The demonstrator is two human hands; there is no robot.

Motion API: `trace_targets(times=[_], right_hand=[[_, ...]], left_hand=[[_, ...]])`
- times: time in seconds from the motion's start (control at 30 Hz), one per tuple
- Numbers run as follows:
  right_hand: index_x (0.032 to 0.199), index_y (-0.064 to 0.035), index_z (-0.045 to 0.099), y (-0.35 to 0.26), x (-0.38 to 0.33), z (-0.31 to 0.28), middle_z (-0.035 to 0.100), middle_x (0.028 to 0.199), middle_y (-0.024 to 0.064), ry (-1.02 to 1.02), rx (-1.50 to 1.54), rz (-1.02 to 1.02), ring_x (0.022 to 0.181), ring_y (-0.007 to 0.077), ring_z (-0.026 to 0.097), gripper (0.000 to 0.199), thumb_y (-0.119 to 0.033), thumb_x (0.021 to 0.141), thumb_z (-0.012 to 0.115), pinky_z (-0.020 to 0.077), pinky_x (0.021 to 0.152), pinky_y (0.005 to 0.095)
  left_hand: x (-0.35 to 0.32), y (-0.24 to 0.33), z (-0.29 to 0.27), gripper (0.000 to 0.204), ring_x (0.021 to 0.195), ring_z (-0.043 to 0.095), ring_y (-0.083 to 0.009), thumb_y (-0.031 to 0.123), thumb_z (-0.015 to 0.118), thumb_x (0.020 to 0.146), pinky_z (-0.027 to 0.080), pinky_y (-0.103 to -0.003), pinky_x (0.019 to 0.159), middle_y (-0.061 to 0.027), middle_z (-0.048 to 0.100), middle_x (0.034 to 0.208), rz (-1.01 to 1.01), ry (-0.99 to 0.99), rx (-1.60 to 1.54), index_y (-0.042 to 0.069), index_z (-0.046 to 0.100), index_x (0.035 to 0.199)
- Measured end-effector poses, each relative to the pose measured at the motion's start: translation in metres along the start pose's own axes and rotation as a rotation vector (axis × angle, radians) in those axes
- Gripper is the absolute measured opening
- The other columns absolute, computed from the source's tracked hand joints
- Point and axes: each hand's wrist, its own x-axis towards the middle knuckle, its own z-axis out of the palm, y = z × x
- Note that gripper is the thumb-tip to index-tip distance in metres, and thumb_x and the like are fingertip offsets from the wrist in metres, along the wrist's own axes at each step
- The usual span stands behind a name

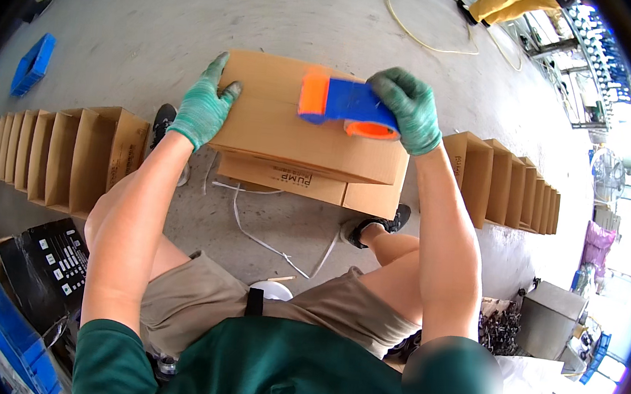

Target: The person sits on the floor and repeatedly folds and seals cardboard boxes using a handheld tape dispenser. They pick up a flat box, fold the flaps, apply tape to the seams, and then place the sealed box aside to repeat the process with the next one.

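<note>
Taping the box (261,126), likely the step in hand. Head view: box between the shoes (162,126); left hand (204,110) fingers spread on its left edge; right hand (410,114) fingers wrapped round dispenser (352,101), on or just over box top. Next move calls for bracing box, even drag.

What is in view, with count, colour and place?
Centre cardboard: count unclear, brown, picture centre
Tape dispenser: one, blue-orange, over centre cardboard
Left carton row: several, brown, left
Right carton row: several, brown, right
Strap: count unclear, white, centre floor
Crate: one, blue, far left
Hose: count unclear, yellowish, top right
Printed box: one, black, lower left
Co-worker: one, yellow trousers, top right
Sack: one, purple, far right
Edge clutter: uncounted, mixed colours, rim
Shirt: one, green, bottom
Left fingers: one set, green-gloved, at cardboard's left edge
Right fingers: one set, green-gloved, on tape dispenser
</note>
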Motion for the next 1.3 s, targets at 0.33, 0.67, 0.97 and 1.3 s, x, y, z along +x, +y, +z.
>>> trace_targets(times=[0.33,0.67,0.97,1.3], right_hand=[[0.08,-0.0038,0.063,0.027,-0.005,-0.032,0.05,0.071,-0.0046,-0.193,-0.202,0.052,0.068,0.0065,0.046,0.053,-0.056,0.087,0.069,0.0406,0.059,0.0258],[0.079,-0.0049,0.064,0.03,-0.005,-0.032,0.051,0.069,-0.005,-0.187,-0.149,0.105,0.065,0.0055,0.047,0.056,-0.06,0.083,0.073,0.0402,0.056,0.0244],[0.082,-0.0025,0.067,0.021,-0.009,-0.027,0.053,0.068,-0.0033,-0.166,-0.241,0.116,0.066,0.0058,0.049,0.053,-0.055,0.082,0.076,0.0421,0.056,0.0247],[0.089,-0.001,0.069,0.025,-0.009,-0.033,0.056,0.07,-0.0015,-0.228,-0.196,0.103,0.065,0.0065,0.052,0.063,-0.062,0.076,0.079,0.0451,0.054,0.0243]], left_hand=[[-0.028,0.094,0.005,0.032,0.072,0.07,-0.0255,0.035,0.054,0.102,0.058,-0.037,0.057,-0.0113,0.067,0.093,-0.527,-0.384,-0.877,0.007,0.053,0.118],[-0.04,0.121,0.043,0.07,0.098,0.066,-0.0248,0.063,0.039,0.1,0.058,-0.042,0.087,-0.014,0.065,0.107,-0.528,-0.43,-1.227,0.001,0.055,0.127],[-0.035,0.116,0.038,0.072,0.1,0.066,-0.0221,0.065,0.042,0.098,0.057,-0.041,0.089,-0.0132,0.065,0.113,-0.418,-0.542,-1.221,0.0,0.058,0.124],[-0.039,0.126,0.056,0.024,0.092,0.067,-0.0192,0.025,0.051,0.104,0.058,-0.036,0.079,-0.0067,0.067,0.103,-0.536,-0.27,-1.238,0.005,0.062,0.113]])
